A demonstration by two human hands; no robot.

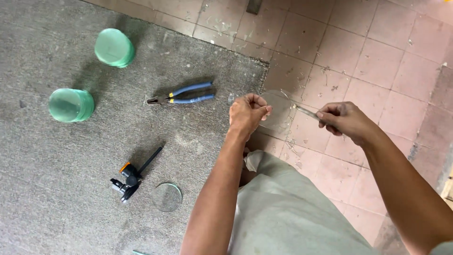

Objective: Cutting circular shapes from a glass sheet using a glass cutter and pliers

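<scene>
No tubs or bins here, just two stacks of green-tinted glass discs [114,47] [71,105] sitting on the grey carpet [56,189]. We're pinching a clear round glass pane [275,109] with our left hand [247,113], fingers closed tight on its edge, while our right hand [347,121] is gripping a thin tool [306,111] against its rim, over the pink tiled floor [377,61]. Blue-handled pliers [181,95], a black circle cutter [134,175] and a loose glass disc [167,197] are lying on the carpet.
</scene>
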